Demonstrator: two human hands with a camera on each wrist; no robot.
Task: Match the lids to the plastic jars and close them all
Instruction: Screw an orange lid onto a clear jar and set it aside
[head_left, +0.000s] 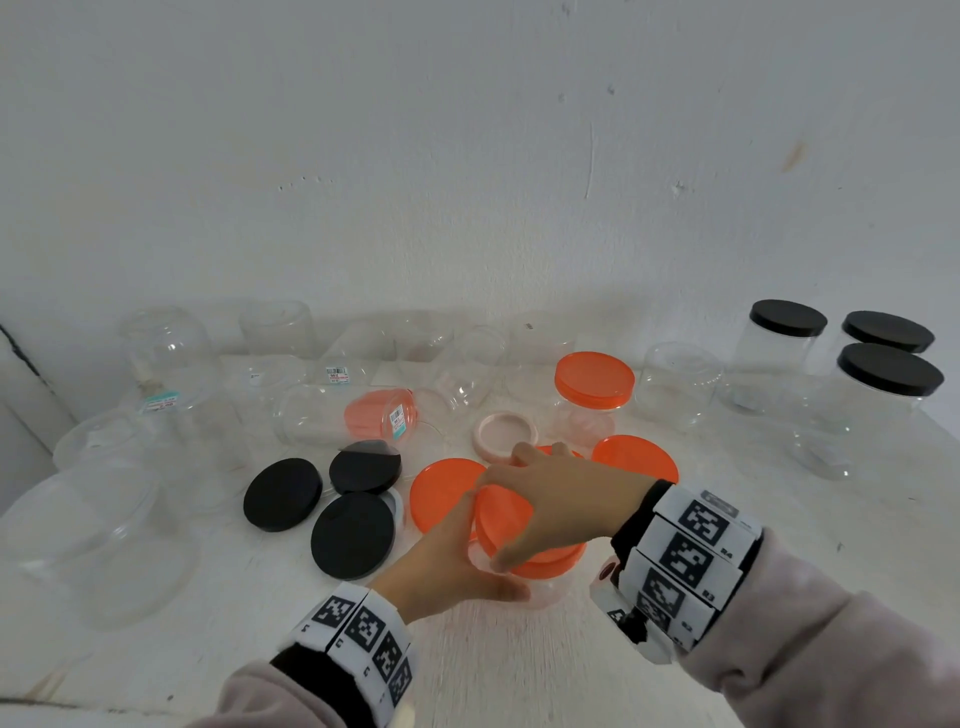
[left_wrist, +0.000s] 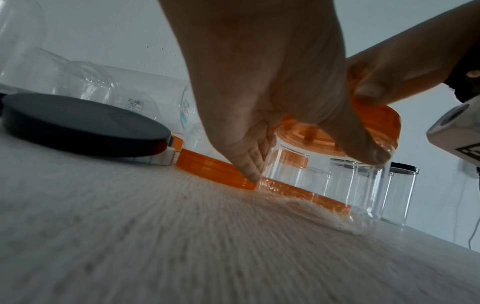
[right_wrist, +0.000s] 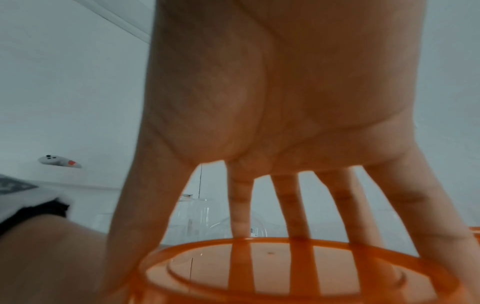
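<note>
A small clear plastic jar (head_left: 550, 592) stands near the table's front, with an orange lid (head_left: 540, 558) sitting on its mouth, slightly tilted. My left hand (head_left: 480, 551) grips the jar's side from the left; in the left wrist view the left hand (left_wrist: 259, 123) wraps the jar (left_wrist: 298, 170) below the lid (left_wrist: 376, 121). My right hand (head_left: 519, 499) grips the lid from above, fingers spread around its rim. The right wrist view has the right hand (right_wrist: 285, 226) arched over the lid (right_wrist: 272, 265).
Loose orange lids (head_left: 441, 493) (head_left: 636, 457), three black lids (head_left: 283, 493) and a pink lid (head_left: 506, 434) lie behind the hands. A closed orange-lidded jar (head_left: 595, 384) and black-lidded jars (head_left: 787, 317) stand at the back right. Several open clear jars (head_left: 166, 353) crowd the back and left.
</note>
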